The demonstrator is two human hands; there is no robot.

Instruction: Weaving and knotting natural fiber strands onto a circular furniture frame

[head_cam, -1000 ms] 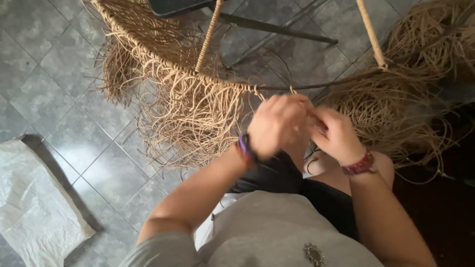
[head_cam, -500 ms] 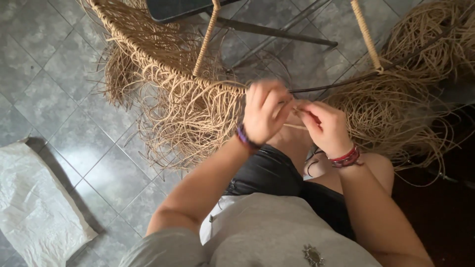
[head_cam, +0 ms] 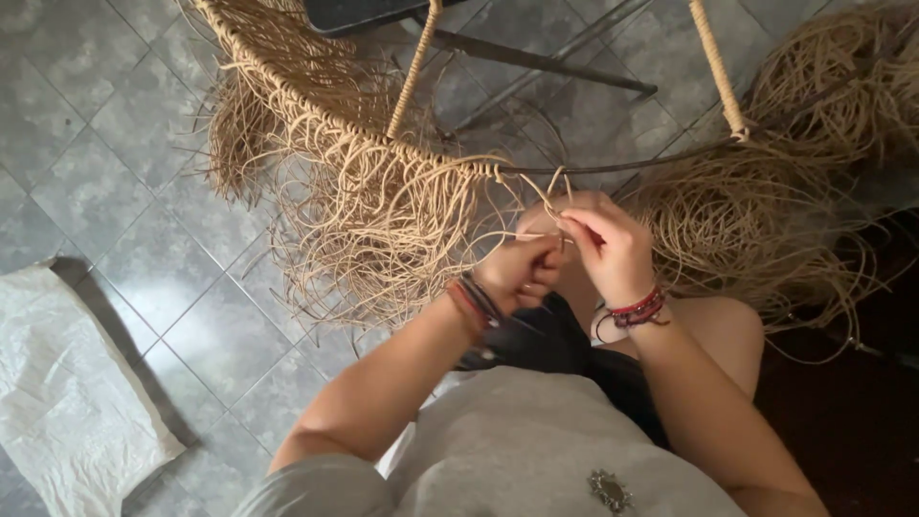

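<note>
Head view looks straight down on the tan cord [head_cam: 542, 236] that I am working, a thin strand running level between my two hands just under the dark metal hoop [head_cam: 613, 165]. Where the cord loops up onto the hoop is partly covered by my fingers, and I cannot make out the knot itself. My right hand [head_cam: 613, 244] has its thumb and forefinger pinched on the cord, the other fingers curled loosely behind; my left hand [head_cam: 520, 275] is closed into a fist around the same strand, its fingertips tucked under and out of sight. Both hands sit close together, nearly touching, above my bare knee, which is mostly hidden by them. Bands of red and dark thread [head_cam: 639, 308] circle my right wrist, and similar ones ring my left wrist. Left of my hands, the finished woven edge [head_cam: 316, 107] curves along the hoop, with a thick fringe of loose cords [head_cam: 383, 230] hanging below it in a tangle. To the right, another heap of cord [head_cam: 766, 215] lies coiled, its far side cut off by the frame. Two wrapped uprights rise to the top edge and are cropped there. Grey floor tiles [head_cam: 105, 144] lie beneath, with a crumpled white sack [head_cam: 67, 402] at lower left.
</note>
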